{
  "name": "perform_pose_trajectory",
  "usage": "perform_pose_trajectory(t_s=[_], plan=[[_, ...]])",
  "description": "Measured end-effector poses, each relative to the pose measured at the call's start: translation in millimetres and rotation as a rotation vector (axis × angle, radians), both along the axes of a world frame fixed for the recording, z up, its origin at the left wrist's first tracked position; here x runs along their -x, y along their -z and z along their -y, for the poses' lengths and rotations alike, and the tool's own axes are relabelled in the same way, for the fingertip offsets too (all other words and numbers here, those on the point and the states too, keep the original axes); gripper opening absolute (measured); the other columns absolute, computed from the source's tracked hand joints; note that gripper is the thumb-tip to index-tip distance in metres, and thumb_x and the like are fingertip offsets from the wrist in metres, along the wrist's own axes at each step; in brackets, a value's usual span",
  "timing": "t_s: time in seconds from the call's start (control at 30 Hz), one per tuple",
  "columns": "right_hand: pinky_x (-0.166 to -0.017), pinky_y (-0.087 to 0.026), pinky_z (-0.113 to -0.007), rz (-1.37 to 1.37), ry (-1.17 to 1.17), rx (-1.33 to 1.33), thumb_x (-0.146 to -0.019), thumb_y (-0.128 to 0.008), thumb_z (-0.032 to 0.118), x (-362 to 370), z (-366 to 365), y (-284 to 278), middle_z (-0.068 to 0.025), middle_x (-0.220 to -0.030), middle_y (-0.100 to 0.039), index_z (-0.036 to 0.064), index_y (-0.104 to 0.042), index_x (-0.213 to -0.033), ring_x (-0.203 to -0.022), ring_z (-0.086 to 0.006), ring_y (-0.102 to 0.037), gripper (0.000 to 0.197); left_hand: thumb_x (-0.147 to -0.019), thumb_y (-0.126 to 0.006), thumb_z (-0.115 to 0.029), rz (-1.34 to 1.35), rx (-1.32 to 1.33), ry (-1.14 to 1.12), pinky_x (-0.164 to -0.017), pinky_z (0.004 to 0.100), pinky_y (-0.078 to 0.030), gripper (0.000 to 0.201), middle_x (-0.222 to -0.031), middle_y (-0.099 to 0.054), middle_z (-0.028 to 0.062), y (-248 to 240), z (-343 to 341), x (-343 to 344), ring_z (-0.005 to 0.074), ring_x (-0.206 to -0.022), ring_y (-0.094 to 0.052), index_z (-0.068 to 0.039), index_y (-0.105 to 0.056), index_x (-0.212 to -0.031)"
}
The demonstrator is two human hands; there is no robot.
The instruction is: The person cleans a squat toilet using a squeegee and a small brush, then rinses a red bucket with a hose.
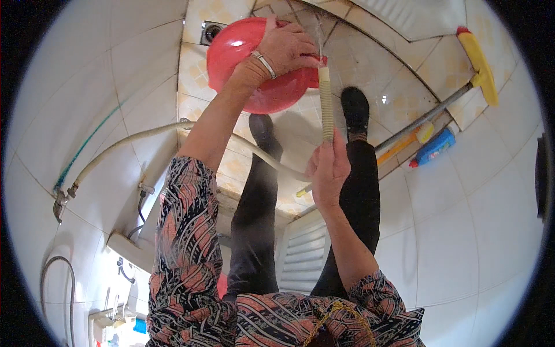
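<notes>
My left hand [284,49], wearing a metal wristband, grips a tilted red plastic basin [234,61] near its upper right side. The fingers reach toward a short tab on the basin's right edge. In my right hand [330,169] is a pale ribbed hose [326,107], its end pointing away from me beside the left fingertips. A thin stream of water [319,40] leaves the hose end. The hose curves left behind my left forearm to a wall tap [61,203].
A squeegee with a yellow head [480,66] and grey handle leans along the right wall. A blue bottle with a red cap [435,148] lies near it. A floor drain [213,33] is at the far left. My black shoes [355,110] stand on the tiles.
</notes>
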State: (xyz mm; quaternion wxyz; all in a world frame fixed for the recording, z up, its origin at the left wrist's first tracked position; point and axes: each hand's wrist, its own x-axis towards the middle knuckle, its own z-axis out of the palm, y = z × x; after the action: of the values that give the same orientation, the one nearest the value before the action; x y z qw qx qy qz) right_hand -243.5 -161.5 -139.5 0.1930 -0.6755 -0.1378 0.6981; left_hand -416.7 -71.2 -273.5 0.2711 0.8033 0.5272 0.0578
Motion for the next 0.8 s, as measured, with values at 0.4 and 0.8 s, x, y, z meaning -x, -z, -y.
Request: perform_pose_trajectory(t_s=[0.4,0.8], plan=[[-0.041,-0.029,-0.015,0.096,-0.464,-0.251,-0.080,-0.038,0.011,-0.4,11.0,9.3,0.0047,-0.057,-0.037,0.0043,-0.041,-0.110,-0.047,-0.0007,-0.032,0.031,-0.078,-0.040,-0.031,-0.458,-0.267,-0.433,-0.080,0.0486,-0.029,0.033,-0.108,-0.044,0.0123,-24.6,4.6,50.0,0.0311,-0.101,-0.037,-0.004,-0.050,-0.095],[-0.047,-0.035,-0.022,0.051,-0.699,-0.271,-0.075,-0.041,0.006,-11.1,12.4,16.9,-0.0059,-0.057,-0.042,0.0012,-0.043,-0.107,-0.051,-0.0084,-0.039,0.032,-0.069,-0.052,-0.037,-0.175,-0.192,-1.199,-0.092,0.0485,-0.009,0.067,-0.125,-0.008,0.0262,-5.2,144.7,-43.7,0.0406,-0.115,-0.011,-0.005,-0.023,-0.121]])
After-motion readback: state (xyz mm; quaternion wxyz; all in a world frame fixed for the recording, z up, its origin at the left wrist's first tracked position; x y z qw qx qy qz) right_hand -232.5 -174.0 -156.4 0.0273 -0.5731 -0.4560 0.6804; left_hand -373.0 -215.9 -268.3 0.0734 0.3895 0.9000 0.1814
